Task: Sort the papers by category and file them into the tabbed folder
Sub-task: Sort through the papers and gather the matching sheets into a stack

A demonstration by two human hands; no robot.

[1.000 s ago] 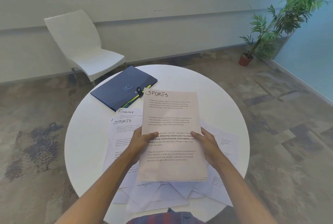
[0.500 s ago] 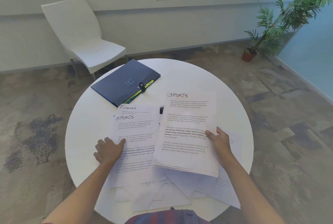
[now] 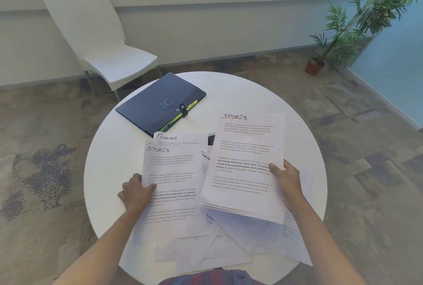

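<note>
I judge I am in the sorting half: my right hand (image 3: 287,176) holds by its edge a thin stack of white printed sheets headed SPORTS (image 3: 246,165), and my left hand (image 3: 135,193) pinches the edge of another white sheet headed SPORTS (image 3: 171,184) atop the heap. White sheets headed FINANCE (image 3: 177,139) and loose pages (image 3: 217,252) lie unsorted on the round white table (image 3: 109,170), and the navy tabbed folder (image 3: 160,103) sits strapped shut at the far side, so no filing has begun.
</note>
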